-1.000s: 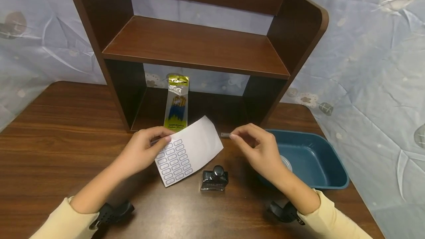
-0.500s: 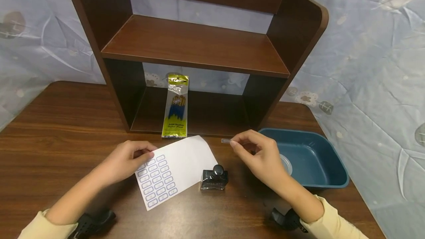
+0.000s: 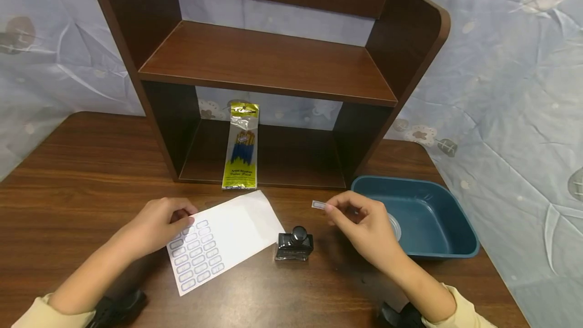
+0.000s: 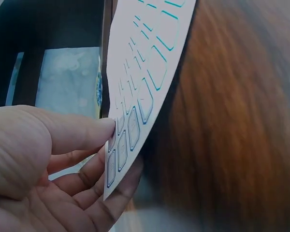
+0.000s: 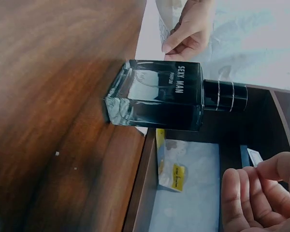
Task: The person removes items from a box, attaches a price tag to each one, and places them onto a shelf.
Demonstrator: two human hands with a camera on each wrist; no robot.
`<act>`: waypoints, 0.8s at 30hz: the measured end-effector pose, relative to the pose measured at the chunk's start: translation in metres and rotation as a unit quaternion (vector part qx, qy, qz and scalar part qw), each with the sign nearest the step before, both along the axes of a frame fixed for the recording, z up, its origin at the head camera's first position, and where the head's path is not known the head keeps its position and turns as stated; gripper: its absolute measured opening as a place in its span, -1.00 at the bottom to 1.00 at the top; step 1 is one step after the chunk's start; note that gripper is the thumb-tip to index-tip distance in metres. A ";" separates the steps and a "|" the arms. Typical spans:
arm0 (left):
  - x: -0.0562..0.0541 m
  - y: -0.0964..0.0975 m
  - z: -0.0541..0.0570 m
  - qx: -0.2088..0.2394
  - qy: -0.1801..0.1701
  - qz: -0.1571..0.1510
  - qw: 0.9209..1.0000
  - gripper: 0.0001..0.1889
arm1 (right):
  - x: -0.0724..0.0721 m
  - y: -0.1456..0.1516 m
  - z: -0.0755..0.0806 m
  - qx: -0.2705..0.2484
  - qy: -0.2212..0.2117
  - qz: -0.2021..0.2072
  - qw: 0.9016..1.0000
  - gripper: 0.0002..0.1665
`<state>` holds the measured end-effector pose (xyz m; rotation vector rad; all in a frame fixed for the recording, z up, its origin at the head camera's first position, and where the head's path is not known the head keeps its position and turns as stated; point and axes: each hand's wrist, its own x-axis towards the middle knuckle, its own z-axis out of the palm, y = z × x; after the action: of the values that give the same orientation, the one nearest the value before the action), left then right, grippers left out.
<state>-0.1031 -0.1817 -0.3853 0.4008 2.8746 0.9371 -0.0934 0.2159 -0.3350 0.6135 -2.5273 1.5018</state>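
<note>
My left hand (image 3: 157,227) pinches the upper left edge of a white sticker sheet (image 3: 237,229). Rows of blue-outlined labels cover the sheet's left part; the rest is plain white. In the left wrist view the thumb presses on the face of the sheet (image 4: 145,63) and the fingers lie behind it. Between thumb and fingertip, my right hand (image 3: 366,224) pinches one small peeled label (image 3: 318,205). A dark glass perfume bottle (image 3: 294,245) with a round black cap stands upright between the hands, by the sheet's right corner. Its printed front shows in the right wrist view (image 5: 159,94).
A brown wooden shelf unit (image 3: 268,92) stands at the back of the table (image 3: 91,166). A packet of artist brushes (image 3: 241,151) leans in its lower compartment. At the right lies a blue plastic basin (image 3: 428,216), with a clear round thing (image 3: 393,227) in it, partly hidden.
The left hand has moved the sheet left and down toward me, away from the shelf. My right hand has come slightly nearer with the label still pinched. The bottle has stayed put.
</note>
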 end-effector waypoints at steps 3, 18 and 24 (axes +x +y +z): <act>0.000 -0.002 0.000 -0.009 -0.006 0.009 1.000 -0.89 | 0.003 0.002 -0.001 -0.001 -0.015 -0.005 1.000 -0.94; 0.002 -0.003 -0.003 -0.017 0.025 0.022 0.999 -0.91 | 0.012 0.007 -0.011 -0.028 -0.047 0.026 0.998 -0.95; 0.003 0.000 -0.003 -0.030 0.025 0.017 0.999 -0.85 | 0.017 0.011 -0.016 -0.056 -0.037 0.049 0.997 -0.93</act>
<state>-0.1002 -0.1819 -0.3886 0.3777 2.9553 0.8568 -0.0767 0.2269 -0.3506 0.6876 -2.4774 1.7165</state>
